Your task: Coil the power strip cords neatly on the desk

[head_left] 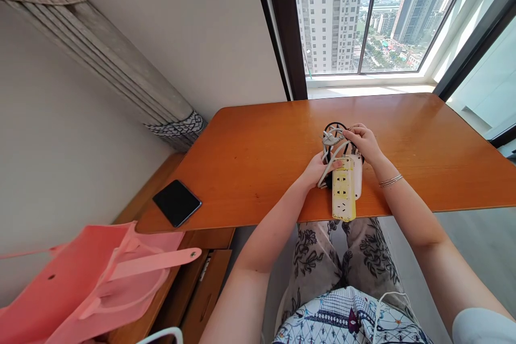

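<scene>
A yellowed power strip (pixel 344 196) with several sockets lies at the table's near edge, its lower end reaching over the edge. Partly hidden behind it is a second, white power strip (pixel 358 177). My left hand (pixel 315 171) is closed around the upper end of the yellow strip and the cords beside it, thumb on top. Above the strips, white and black cords (pixel 328 134) are bunched in loops, with a white plug (pixel 331 138) among them. My right hand (pixel 363 141) pinches the cords at the right of the bundle; its fingertips are partly hidden.
The orange-brown wooden table (pixel 258 145) has rounded corners. A black phone (pixel 177 202) lies near its left edge. A pink bag (pixel 108 279) stands at the lower left beside wooden drawers (pixel 207 290). A window (pixel 363 27) is behind the table.
</scene>
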A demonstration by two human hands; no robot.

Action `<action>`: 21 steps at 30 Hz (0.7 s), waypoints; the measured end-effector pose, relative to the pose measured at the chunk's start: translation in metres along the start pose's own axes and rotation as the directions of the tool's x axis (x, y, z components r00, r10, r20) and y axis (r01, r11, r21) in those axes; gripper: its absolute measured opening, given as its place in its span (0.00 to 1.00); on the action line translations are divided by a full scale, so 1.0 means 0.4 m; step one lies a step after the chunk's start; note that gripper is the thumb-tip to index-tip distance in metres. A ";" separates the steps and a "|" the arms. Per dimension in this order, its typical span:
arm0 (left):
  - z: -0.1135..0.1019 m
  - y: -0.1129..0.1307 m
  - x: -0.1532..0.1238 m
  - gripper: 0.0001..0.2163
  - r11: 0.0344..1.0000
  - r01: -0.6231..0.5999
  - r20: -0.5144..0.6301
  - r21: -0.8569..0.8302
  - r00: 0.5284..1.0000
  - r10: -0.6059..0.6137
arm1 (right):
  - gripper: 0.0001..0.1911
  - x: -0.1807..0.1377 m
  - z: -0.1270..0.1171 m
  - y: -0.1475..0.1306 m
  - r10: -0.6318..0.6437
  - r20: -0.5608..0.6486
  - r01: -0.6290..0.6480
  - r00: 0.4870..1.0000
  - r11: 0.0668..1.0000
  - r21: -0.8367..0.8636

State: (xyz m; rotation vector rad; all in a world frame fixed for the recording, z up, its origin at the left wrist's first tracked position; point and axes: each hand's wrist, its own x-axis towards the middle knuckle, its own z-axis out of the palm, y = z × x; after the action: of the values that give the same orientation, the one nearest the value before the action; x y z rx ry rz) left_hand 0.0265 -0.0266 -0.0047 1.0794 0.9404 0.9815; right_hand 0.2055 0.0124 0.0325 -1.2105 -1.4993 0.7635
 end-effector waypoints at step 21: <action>-0.049 0.039 0.001 0.21 1.000 -0.025 0.166 -0.010 0.986 0.026 | 0.14 -0.004 -0.014 -0.018 0.119 0.136 -0.149 0.984 0.959 0.243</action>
State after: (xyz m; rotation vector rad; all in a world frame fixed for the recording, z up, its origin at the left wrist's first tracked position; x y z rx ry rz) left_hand 0.0057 -0.0183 0.0061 1.1507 0.7878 0.9002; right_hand 0.2085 0.0081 0.0400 -1.0961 -1.3762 1.1011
